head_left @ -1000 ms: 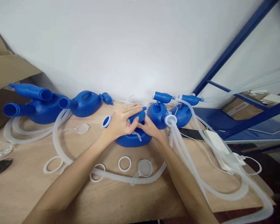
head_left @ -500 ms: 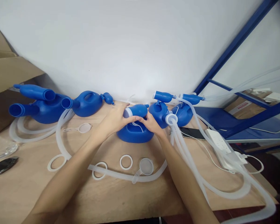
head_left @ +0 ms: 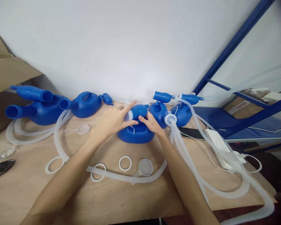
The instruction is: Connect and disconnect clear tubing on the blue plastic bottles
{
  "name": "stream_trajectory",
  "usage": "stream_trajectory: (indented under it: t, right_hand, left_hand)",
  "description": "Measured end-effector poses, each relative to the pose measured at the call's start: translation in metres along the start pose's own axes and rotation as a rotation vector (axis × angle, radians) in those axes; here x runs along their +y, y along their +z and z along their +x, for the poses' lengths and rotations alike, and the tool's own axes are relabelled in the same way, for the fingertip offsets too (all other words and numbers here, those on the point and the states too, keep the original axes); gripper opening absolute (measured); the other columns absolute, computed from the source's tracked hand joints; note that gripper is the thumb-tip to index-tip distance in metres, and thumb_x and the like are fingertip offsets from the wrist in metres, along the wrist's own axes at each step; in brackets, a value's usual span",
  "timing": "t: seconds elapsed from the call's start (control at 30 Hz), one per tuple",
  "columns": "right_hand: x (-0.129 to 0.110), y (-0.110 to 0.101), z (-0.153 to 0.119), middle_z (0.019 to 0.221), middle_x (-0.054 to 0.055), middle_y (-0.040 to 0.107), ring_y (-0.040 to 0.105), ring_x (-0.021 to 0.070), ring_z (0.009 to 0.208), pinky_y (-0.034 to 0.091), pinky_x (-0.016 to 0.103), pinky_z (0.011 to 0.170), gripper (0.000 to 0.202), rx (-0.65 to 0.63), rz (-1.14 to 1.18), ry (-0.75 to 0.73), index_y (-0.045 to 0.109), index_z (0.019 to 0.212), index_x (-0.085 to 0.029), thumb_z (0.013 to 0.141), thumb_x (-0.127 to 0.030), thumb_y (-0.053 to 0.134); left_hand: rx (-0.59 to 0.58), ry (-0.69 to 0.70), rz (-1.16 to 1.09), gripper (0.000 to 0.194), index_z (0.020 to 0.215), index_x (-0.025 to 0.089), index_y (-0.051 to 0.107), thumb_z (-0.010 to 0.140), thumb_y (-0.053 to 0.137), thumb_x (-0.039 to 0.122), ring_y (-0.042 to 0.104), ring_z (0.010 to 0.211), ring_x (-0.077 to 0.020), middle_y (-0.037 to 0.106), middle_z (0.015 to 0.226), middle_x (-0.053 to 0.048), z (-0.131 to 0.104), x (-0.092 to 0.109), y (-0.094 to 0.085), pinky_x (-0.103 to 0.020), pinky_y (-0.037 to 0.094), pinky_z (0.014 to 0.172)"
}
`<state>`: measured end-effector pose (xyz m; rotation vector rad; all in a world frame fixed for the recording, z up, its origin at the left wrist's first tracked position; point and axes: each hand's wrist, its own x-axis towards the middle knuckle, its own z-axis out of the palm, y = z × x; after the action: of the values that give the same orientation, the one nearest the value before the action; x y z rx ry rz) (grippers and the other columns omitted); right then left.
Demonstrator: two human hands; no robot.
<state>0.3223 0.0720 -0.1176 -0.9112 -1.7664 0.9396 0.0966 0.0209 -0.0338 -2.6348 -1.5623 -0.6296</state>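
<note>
A blue bulb-shaped piece (head_left: 139, 111) with a white ring at its left end lies above a blue bottle (head_left: 135, 133) at the middle of the table. My right hand (head_left: 152, 122) is wrapped round the right side of the bulb-shaped piece, its thumb in front. My left hand (head_left: 114, 118) is at the white-ringed end, forefinger stretched up and thumb apart, near or touching the ring. A thin white strap hangs below that end.
Blue bottles (head_left: 89, 104) stand at the left and right. White rings (head_left: 125, 163), a clear cap (head_left: 145, 167) and a hose (head_left: 121, 177) lie in front. A power strip (head_left: 217, 147) and phone (head_left: 192, 133) are right; a cardboard box (head_left: 11, 75) is left.
My left hand's fingers have spread, and the forefinger now points up off the ringed end. My right thumb has shifted slightly on the blue piece. The whole view has moved a little.
</note>
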Motion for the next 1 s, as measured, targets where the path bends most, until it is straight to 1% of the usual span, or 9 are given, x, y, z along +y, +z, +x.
stream_trajectory:
  t: [0.07,0.17,0.3,0.53,0.73,0.8,0.87,0.93,1.0]
  right_hand:
    - [0.001,0.001,0.002,0.143,0.01,0.067,0.061,0.0327,0.134,0.046,0.051,0.119,0.07,0.021,0.024,0.011,0.064,0.135,-0.024,0.087,-0.074,0.068]
    - [0.0,0.002,0.002,0.146,0.012,0.065,0.062,0.033,0.132,0.047,0.052,0.117,0.069,0.05,0.013,0.034,0.064,0.134,-0.023,0.087,-0.073,0.068]
    - [-0.003,0.0,0.0,0.135,0.011,0.071,0.066,0.0326,0.125,0.05,0.051,0.113,0.065,0.053,-0.014,0.046,0.065,0.13,-0.023,0.087,-0.072,0.069]
    - [-0.01,-0.014,-0.003,0.125,0.008,0.075,0.07,0.0312,0.118,0.056,0.047,0.105,0.062,-0.016,0.005,0.075,0.067,0.126,-0.022,0.089,-0.072,0.068]
    - [-0.016,-0.015,-0.001,0.125,0.009,0.076,0.07,0.0314,0.117,0.055,0.048,0.106,0.065,0.098,-0.086,0.108,0.065,0.127,-0.022,0.088,-0.074,0.066]
    - [-0.016,-0.014,0.001,0.127,0.008,0.076,0.07,0.0311,0.118,0.054,0.048,0.108,0.066,0.169,-0.104,0.117,0.065,0.129,-0.023,0.088,-0.075,0.066]
    - [-0.017,-0.012,0.002,0.128,0.009,0.075,0.07,0.0312,0.118,0.054,0.049,0.109,0.068,0.238,-0.105,0.129,0.065,0.13,-0.023,0.087,-0.076,0.065]
    - [-0.019,-0.011,0.002,0.128,0.009,0.075,0.07,0.0316,0.119,0.054,0.05,0.11,0.071,0.28,-0.111,0.139,0.064,0.134,-0.024,0.087,-0.077,0.065]
    - [-0.023,-0.009,0.002,0.13,0.009,0.074,0.069,0.0327,0.122,0.052,0.052,0.112,0.073,0.299,-0.147,0.138,0.061,0.139,-0.026,0.086,-0.077,0.066]
  left_hand:
    - [0.032,-0.081,-0.17,0.088,0.166,0.02,0.036,0.095,0.066,0.062,0.074,0.102,-0.0332,0.077,0.114,-0.015,0.001,-0.001,0.002,-0.037,0.054,0.085]
    - [0.051,-0.207,-0.375,0.078,0.155,0.012,0.052,0.095,0.065,0.06,0.076,0.089,-0.0287,0.079,0.101,-0.012,0.004,-0.003,0.004,-0.035,0.055,0.082]
    - [0.068,-0.179,-0.401,0.069,0.14,0.008,0.066,0.086,0.074,0.051,0.077,0.081,-0.0285,0.08,0.096,-0.012,0.006,-0.006,0.006,-0.035,0.056,0.077]
    - [0.144,-0.008,-0.306,0.075,0.144,0.01,0.063,0.086,0.074,0.055,0.077,0.083,-0.0293,0.08,0.093,-0.011,0.003,-0.006,0.006,-0.035,0.057,0.079]
    - [0.08,-0.174,-0.491,0.094,0.158,0.012,0.044,0.085,0.072,0.064,0.076,0.092,-0.0303,0.079,0.1,-0.011,0.002,-0.006,0.013,-0.034,0.055,0.078]
    - [0.035,-0.19,-0.51,0.084,0.144,0.012,0.058,0.08,0.077,0.064,0.075,0.083,-0.0304,0.079,0.094,-0.011,0.002,-0.007,0.018,-0.035,0.054,0.072]
    - [0.002,-0.184,-0.527,0.061,0.118,0.015,0.073,0.077,0.079,0.06,0.073,0.072,-0.0283,0.078,0.081,-0.008,0.003,-0.008,0.025,-0.034,0.052,0.065]
    - [-0.014,-0.171,-0.561,0.037,0.095,0.018,0.076,0.082,0.074,0.054,0.071,0.064,-0.0254,0.076,0.07,-0.006,0.005,-0.008,0.031,-0.033,0.05,0.061]
    - [0.001,-0.167,-0.594,0.028,0.085,0.019,0.076,0.087,0.067,0.045,0.07,0.062,-0.0241,0.075,0.067,-0.005,0.007,-0.006,0.036,-0.033,0.049,0.06]
